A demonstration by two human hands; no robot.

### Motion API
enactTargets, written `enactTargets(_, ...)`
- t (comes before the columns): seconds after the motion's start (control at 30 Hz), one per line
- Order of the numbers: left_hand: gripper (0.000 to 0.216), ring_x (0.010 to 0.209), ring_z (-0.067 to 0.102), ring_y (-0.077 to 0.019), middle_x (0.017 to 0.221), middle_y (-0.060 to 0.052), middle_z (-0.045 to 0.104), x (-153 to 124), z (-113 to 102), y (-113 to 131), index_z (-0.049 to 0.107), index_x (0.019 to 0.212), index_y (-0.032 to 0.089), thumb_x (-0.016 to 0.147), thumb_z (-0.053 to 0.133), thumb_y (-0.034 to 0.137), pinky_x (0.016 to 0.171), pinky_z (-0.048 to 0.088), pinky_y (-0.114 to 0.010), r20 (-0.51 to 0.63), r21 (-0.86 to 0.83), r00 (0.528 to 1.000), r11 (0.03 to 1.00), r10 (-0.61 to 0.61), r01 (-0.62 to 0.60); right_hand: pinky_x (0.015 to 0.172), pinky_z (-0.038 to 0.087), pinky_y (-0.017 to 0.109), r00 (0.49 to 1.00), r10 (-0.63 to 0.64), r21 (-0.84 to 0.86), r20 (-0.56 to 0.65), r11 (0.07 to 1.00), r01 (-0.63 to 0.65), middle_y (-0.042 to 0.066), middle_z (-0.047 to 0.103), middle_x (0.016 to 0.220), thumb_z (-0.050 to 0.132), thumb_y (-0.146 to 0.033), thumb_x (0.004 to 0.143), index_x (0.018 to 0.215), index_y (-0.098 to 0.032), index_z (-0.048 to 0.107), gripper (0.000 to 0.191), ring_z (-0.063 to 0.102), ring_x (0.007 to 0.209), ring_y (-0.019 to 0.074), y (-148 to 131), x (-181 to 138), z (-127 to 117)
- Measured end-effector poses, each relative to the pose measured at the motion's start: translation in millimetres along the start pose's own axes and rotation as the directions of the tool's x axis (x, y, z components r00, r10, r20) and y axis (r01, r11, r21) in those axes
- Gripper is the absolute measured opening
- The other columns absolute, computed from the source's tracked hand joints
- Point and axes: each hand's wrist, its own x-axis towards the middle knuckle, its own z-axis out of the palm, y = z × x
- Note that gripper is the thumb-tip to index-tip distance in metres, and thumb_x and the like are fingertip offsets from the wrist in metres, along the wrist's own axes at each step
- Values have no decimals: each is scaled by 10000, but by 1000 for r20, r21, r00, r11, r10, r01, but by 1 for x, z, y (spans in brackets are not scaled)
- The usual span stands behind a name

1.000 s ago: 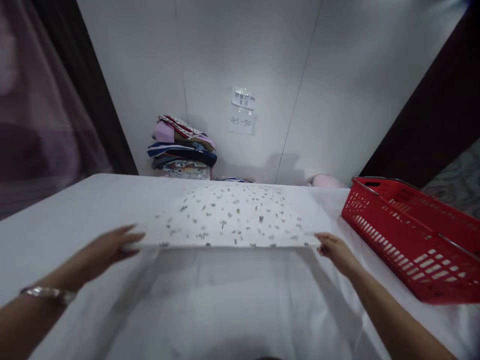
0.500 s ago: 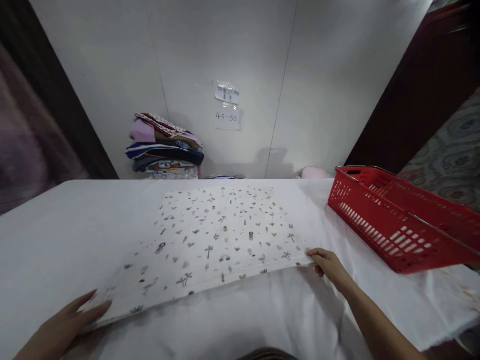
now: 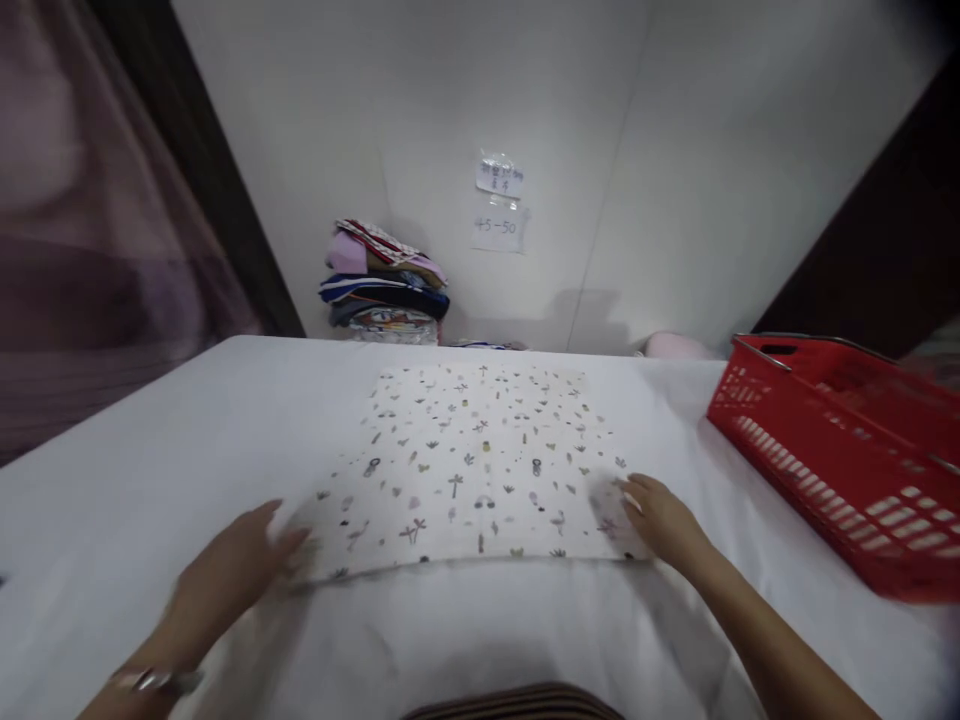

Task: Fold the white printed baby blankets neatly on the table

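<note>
A white cloth printed with small palm trees, rainbows and birds (image 3: 469, 490) lies spread out on the white-covered table (image 3: 180, 430). My left hand (image 3: 229, 565) hovers by the cloth's near left corner, blurred by motion, with thumb and fingers apart. At the near right side, my right hand (image 3: 664, 515) is over the cloth's edge, its fingers apart and casting a shadow on the print. Whether the fingertips touch the fabric, I cannot tell.
A red plastic basket (image 3: 840, 480) with metal handles stands on the right. Against the wall behind the table is a stack of folded fabrics (image 3: 386, 285). Two paper labels (image 3: 499, 228) are taped above it, and something pink (image 3: 675, 346) shows past the table's far edge.
Both hands have released the cloth's near edge, which now lies lower and straighter. My left hand has moved up and inward. The whole view has swung left.
</note>
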Motion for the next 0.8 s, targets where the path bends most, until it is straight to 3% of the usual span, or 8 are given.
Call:
enactTargets(0.03,648,1105,577,-350,1235,-145,601,3,-7,24,509,1227,182,777,405,636,924,485,-514,-40,29,999,999,23,-22,1006,395,382,996,-71,62,-44,995,74,124,512,1348,376,-327,896,1203,-177,598,407,471,1237,253,-12,17,2)
enactTargets(0.1,645,1272,444,-314,1357,-162,504,14,-15,73,519,1243,124,808,424,591,1087,358,-424,-98,28,971,976,218,-216,1079,329,383,980,-186,171,-77,965,197,85,398,1457,322,-421,926,1320,-187,506,493,356,1337,230,-39,53,10)
enactTargets(0.13,633,1324,381,-294,1411,-146,451,22,-14,94,505,1272,127,836,407,575,1116,316,-412,-101,22,947,953,304,-303,1098,303,388,970,-235,200,-67,949,243,71,345,1490,302,-457,931,1359,-192,465,529,300,1370,226,-52,72,15)
enactTargets(0.2,615,1390,263,-285,1490,-108,338,39,-4,120,439,1353,162,872,378,541,1137,247,-474,-68,65,931,933,359,-355,1129,234,414,960,-280,191,-22,941,279,61,249,1532,281,-495,932,1420,-189,383,585,191,1412,234,-70,105,27)
enactTargets(0.33,675,1418,173,-288,1523,-99,253,57,29,116,343,1423,144,892,317,558,1145,172,-510,79,119,972,966,223,-231,1137,146,498,993,-74,21,91,997,72,58,193,1548,259,-524,927,1458,-183,308,633,121,1425,265,-60,143,54)
enactTargets(0.43,705,1428,136,-268,1536,-68,212,56,41,101,289,1449,158,892,268,590,1155,135,-496,109,102,972,970,209,-220,1131,156,509,997,3,-46,81,999,1,33,191,1551,228,-551,926,1465,-207,287,642,130,1424,259,-36,148,71)
enactTargets(0.6,643,1413,197,-280,1524,-84,261,67,29,112,370,1411,217,898,246,585,1126,183,-539,135,98,976,977,173,-187,1125,168,512,997,-6,-71,75,997,11,37,188,1552,217,-563,925,1462,-217,298,643,130,1424,267,-26,146,83)
enactTargets(0.8,646,1428,141,-263,1538,-85,224,146,18,155,357,1417,197,896,269,568,1149,132,-491,67,91,968,964,243,-248,1131,144,497,997,-5,-60,81,998,10,54,163,1558,207,-528,943,1464,-217,287,612,93,1431,248,-47,177,63)
